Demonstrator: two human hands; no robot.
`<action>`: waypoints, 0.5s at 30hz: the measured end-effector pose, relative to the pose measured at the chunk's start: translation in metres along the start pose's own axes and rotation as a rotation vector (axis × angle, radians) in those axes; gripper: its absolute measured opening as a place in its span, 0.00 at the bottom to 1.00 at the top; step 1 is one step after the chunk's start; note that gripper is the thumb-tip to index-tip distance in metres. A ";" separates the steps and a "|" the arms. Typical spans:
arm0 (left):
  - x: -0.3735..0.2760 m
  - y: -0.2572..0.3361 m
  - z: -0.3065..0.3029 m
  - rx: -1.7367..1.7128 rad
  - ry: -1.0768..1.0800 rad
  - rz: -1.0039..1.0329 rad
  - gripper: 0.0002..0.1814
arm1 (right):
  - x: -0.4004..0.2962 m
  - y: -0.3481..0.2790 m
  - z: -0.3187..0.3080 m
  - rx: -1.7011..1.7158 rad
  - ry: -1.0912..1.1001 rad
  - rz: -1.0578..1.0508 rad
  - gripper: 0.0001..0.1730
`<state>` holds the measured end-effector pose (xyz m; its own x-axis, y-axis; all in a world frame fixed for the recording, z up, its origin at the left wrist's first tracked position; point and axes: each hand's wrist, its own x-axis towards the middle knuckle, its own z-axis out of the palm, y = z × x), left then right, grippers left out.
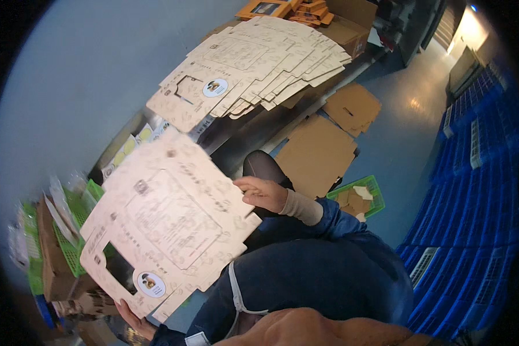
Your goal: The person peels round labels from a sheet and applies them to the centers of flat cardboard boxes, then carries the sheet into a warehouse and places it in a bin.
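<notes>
A flat, unfolded cream cardboard box blank (pixel 177 216), printed with faint patterns and writing, is held up before me. It has a cut-out opening and a round sticker (pixel 152 284) near its lower left end. My left hand (pixel 135 321) grips the lower left edge, its fingertips partly hidden by the card. My right hand (pixel 263 193) pinches the right edge between thumb and fingers. Beyond the held blank, a fanned stack of similar cream box blanks (pixel 242 65) lies on the bench; the top one also bears a round sticker (pixel 215 88).
Orange boxes (pixel 266 8) and a brown carton (pixel 354 32) stand behind the stack. Flat brown cardboard (pixel 318 155) lies to the right, near a green basket (pixel 378 194) on the floor. Blue plastic crates (pixel 467 207) line the right. Sticker sheets (pixel 127 147) and green baskets (pixel 67 246) are at left.
</notes>
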<state>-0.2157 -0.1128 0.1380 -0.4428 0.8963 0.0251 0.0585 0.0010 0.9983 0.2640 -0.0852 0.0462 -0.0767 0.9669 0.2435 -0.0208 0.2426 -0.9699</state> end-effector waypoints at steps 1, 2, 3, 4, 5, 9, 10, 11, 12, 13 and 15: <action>0.033 -0.027 -0.057 0.157 -0.102 0.233 0.36 | 0.008 -0.011 0.005 0.177 0.007 -0.063 0.25; 0.067 -0.059 -0.119 0.280 -0.178 0.468 0.38 | 0.016 -0.028 0.003 0.133 0.005 -0.099 0.25; 0.062 -0.059 -0.094 0.385 -0.190 0.584 0.39 | 0.014 -0.042 -0.014 0.044 0.033 -0.105 0.25; 0.048 -0.047 -0.073 0.501 -0.161 0.720 0.40 | 0.017 -0.042 -0.025 0.129 0.064 -0.122 0.24; 0.043 -0.025 -0.050 0.427 -0.155 0.723 0.40 | 0.020 -0.057 -0.033 0.111 0.075 -0.082 0.23; 0.036 0.038 0.085 0.168 -0.289 0.560 0.37 | 0.006 -0.047 -0.086 0.101 0.232 -0.130 0.22; 0.052 0.047 0.102 0.299 -0.330 0.716 0.35 | 0.003 -0.047 -0.098 0.122 0.266 -0.133 0.21; 0.069 0.050 0.120 0.431 -0.372 0.867 0.33 | 0.000 -0.048 -0.109 0.125 0.301 -0.117 0.21; 0.079 0.050 0.152 0.355 -0.379 0.746 0.32 | -0.003 -0.048 -0.119 0.121 0.341 -0.095 0.20; 0.082 0.053 0.187 0.346 -0.403 0.712 0.31 | -0.007 -0.048 -0.130 0.113 0.395 -0.067 0.20; 0.081 0.061 0.260 0.390 -0.461 0.740 0.30 | -0.016 -0.042 -0.161 0.087 0.473 -0.042 0.18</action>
<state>-0.0156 0.0749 0.1870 0.2170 0.8153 0.5368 0.5137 -0.5630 0.6474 0.4262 -0.0981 0.0830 0.3872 0.8914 0.2356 -0.0993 0.2944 -0.9505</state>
